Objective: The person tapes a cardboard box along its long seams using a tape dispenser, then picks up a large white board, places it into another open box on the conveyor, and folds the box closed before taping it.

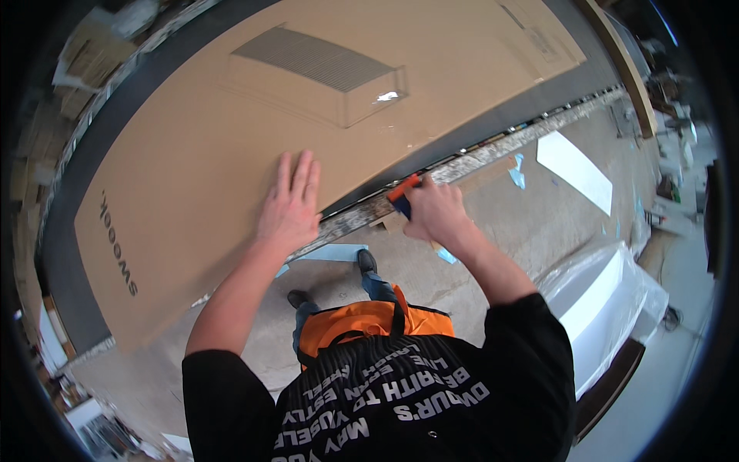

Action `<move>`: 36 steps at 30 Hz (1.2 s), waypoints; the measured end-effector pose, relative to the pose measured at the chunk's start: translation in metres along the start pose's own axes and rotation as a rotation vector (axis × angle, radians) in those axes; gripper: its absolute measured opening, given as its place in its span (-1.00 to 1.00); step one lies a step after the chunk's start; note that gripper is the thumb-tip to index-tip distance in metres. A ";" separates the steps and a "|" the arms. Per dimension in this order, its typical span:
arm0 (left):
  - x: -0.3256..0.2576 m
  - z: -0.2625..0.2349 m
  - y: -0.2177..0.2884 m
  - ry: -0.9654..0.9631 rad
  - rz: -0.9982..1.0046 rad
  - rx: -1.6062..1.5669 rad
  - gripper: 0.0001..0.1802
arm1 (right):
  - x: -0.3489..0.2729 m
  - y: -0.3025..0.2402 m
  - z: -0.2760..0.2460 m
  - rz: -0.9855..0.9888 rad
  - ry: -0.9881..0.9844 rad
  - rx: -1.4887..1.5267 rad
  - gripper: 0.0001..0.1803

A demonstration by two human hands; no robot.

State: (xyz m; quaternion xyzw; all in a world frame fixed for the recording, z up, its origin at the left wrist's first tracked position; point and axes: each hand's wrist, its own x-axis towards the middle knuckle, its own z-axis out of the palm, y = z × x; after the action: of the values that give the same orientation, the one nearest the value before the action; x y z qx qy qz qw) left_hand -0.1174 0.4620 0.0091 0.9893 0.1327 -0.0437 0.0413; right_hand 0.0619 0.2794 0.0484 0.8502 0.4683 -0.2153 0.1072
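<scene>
A large brown cardboard sheet (208, 154) with dark printing lies over a dark grey table top (493, 127). My left hand (291, 202) rests flat on the cardboard near its close edge, fingers stretched out and pointing away from me. To its right, at the table's worn front edge (362, 219), my right hand (437, 212) is closed around an orange and dark blue utility knife (402, 194). The knife's blade cannot be made out. Its orange end is up against the table edge, next to the cardboard's border.
White board (576, 171) and light blue scraps (516, 172) lie on the concrete floor right of the table. A plastic-wrapped white stack (604, 296) stands at the right. Cardboard pieces (96, 54) are piled beyond the table's far left. A wooden strip (627, 69) borders the table's right end.
</scene>
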 end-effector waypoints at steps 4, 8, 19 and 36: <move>0.004 0.009 -0.003 0.190 0.171 0.096 -0.16 | -0.050 -0.027 0.024 -0.067 0.238 0.414 -0.56; -0.027 0.005 -0.010 0.496 0.090 0.187 -0.26 | -0.073 -0.052 0.021 -0.094 0.481 0.599 -0.29; -0.385 0.072 -0.197 0.550 -0.475 0.118 -0.30 | 0.049 -0.179 -0.023 -0.252 0.471 1.493 -0.37; -0.333 0.091 -0.182 1.106 -0.703 0.078 -0.61 | 0.325 -0.372 -0.068 -0.628 0.915 -0.060 -0.29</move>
State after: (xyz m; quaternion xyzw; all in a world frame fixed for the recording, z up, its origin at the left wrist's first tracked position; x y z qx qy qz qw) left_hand -0.4922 0.5420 -0.0612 0.7642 0.4482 0.4558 -0.0855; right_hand -0.0813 0.7491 -0.0358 0.6731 0.7039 0.1678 -0.1526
